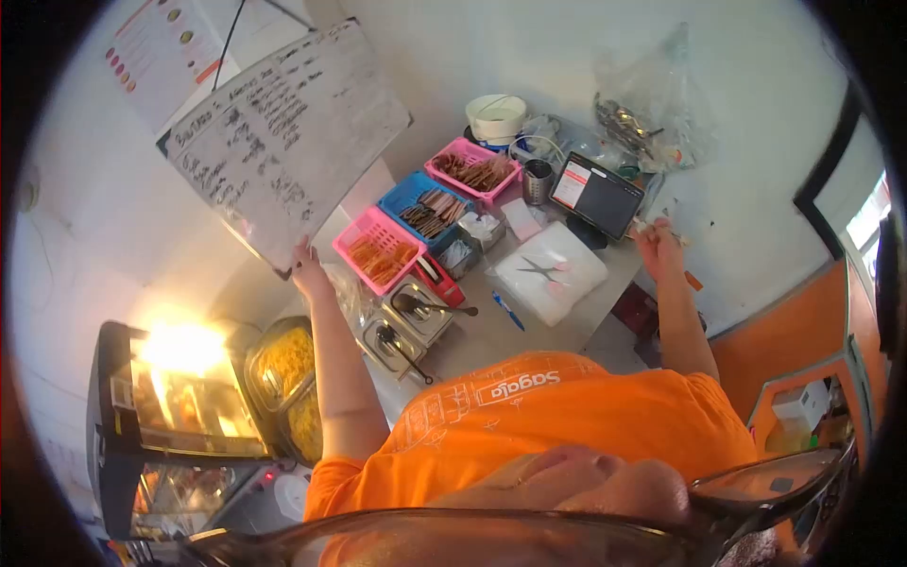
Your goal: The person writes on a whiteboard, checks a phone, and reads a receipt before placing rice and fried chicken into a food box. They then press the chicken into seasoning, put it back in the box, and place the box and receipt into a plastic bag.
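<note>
My left hand [308, 268] is raised at the lower corner of a whiteboard [283, 132] covered in handwriting. Its fingers are pressed together at the board's edge, and they seem to grip it. On the other side, my right hand [658, 248] is beside a tablet [597, 194] on a stand, with its fingers curled. Something small and pale shows at those fingertips, too small to name. Between my arms, scissors [541, 270] lie on a stack of white sheets or bags [557, 293], with a blue pen [508, 310] beside it.
Pink basket [378, 222], blue basket [402, 197] and another pink basket [453, 151] hold packets. Metal containers with black ladles [411, 304] stand nearer me. A lit warming cabinet [189, 397] and trays of yellow food [283, 364] are at left. A plastic bag [657, 104] hangs at the back right.
</note>
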Demonstrator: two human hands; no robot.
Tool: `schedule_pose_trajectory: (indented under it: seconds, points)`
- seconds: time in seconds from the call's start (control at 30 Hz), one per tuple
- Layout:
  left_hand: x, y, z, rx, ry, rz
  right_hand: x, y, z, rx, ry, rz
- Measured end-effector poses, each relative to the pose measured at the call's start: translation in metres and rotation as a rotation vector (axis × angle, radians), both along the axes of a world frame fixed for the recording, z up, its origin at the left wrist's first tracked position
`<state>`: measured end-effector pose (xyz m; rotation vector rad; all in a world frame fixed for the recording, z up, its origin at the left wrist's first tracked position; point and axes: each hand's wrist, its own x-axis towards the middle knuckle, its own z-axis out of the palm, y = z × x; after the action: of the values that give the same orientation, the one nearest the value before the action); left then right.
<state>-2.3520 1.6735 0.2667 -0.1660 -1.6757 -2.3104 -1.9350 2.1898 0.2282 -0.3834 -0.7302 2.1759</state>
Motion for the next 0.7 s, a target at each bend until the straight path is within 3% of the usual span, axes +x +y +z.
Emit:
schedule_pose_trajectory:
  seconds: [0.1,0.23,0.3,0.37,0.53,0.6,0.67,0.7]
  points:
    - [-0.011,-0.007,-0.009,-0.036,0.019,0.023,0.005,0.027,-0.038,-0.021,-0.070,-0.007]
    - [-0.012,-0.006,-0.010,0.013,0.041,0.033,-0.016,0.033,-0.051,-0.013,-0.178,-0.043]
    - [-0.015,-0.007,-0.009,0.045,0.044,0.048,-0.037,0.039,-0.064,-0.074,-0.365,-0.005]
    - [-0.012,-0.008,-0.013,0.043,0.020,0.067,-0.082,0.001,-0.043,-0.017,-0.319,0.118]
    - [-0.007,-0.005,0.000,0.030,-0.006,0.125,-0.230,-0.057,-0.025,0.022,-0.117,0.691]
    - [-0.008,-0.004,-0.002,0.054,0.005,0.135,-0.305,-0.099,0.002,0.287,0.072,0.772]
    - [-0.011,-0.006,-0.004,0.050,0.003,0.128,-0.378,-0.166,0.049,0.119,-0.071,0.531]
    - [-0.010,-0.006,-0.006,0.048,-0.007,0.121,-0.417,-0.175,0.053,0.498,0.089,0.596]
